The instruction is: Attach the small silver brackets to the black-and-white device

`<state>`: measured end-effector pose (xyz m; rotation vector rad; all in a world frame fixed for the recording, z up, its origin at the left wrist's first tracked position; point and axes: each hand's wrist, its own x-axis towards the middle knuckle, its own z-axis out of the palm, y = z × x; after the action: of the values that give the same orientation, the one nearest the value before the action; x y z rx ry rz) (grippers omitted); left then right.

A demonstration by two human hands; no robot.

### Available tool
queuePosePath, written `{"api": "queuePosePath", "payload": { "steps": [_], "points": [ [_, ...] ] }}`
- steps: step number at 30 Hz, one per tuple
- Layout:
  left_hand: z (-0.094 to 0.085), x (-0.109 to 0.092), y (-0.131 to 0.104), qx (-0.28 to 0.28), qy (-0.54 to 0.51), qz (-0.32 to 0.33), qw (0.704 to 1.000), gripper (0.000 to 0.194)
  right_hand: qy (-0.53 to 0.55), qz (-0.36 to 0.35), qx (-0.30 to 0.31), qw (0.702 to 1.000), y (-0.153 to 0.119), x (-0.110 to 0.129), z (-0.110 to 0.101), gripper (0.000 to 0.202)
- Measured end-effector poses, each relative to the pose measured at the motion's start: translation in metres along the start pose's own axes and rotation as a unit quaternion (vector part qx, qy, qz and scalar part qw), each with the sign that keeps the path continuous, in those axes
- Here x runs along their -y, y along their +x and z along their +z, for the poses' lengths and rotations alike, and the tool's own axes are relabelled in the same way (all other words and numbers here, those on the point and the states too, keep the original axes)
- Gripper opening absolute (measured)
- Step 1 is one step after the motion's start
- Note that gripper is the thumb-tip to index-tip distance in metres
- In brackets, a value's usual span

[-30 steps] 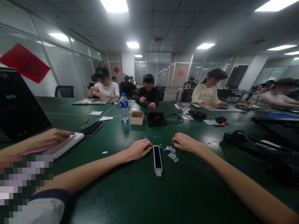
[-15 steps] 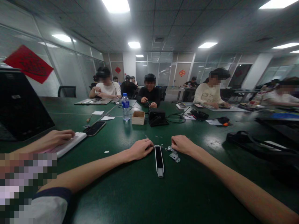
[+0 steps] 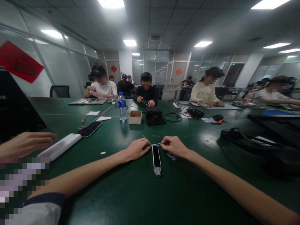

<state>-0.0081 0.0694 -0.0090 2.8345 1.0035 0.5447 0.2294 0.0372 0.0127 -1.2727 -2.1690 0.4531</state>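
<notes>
A narrow device (image 3: 156, 157) with a white rim, a long black face and a light grey near end lies on the green table in front of me. At its far left corner are the fingertips of my left hand (image 3: 138, 148), bent and pressed together; what they grip, if anything, is hidden. My right hand (image 3: 173, 145) pinches a tiny shiny part (image 3: 159, 144) between thumb and forefinger, just beside the device's far right corner. Partly under that hand lie grey metal plates (image 3: 172, 156). Several small clear or metallic bits (image 3: 155, 136) are scattered beyond the device.
To the left are a white bar-shaped object (image 3: 59, 146), a phone (image 3: 91, 129) and a neighbour's hand (image 3: 29, 142). Ahead stand a water bottle (image 3: 122, 107), a small open box (image 3: 135, 117) and a black case (image 3: 154, 117). A black strapped object (image 3: 239, 142) lies at right.
My right hand has moved left from the metal plates to the device's far end, now pinching a tiny part. The neighbour's hand has lifted off the white bar. The whole view has shifted slightly.
</notes>
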Motion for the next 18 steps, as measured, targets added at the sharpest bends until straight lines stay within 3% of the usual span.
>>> {"api": "queuePosePath", "payload": {
  "steps": [18],
  "points": [
    [0.001,0.002,0.0,-0.009,-0.001,0.012,1.0,0.016,0.052,0.008,-0.007,0.999,-0.004,-0.01,0.008,0.013]
  ]
}}
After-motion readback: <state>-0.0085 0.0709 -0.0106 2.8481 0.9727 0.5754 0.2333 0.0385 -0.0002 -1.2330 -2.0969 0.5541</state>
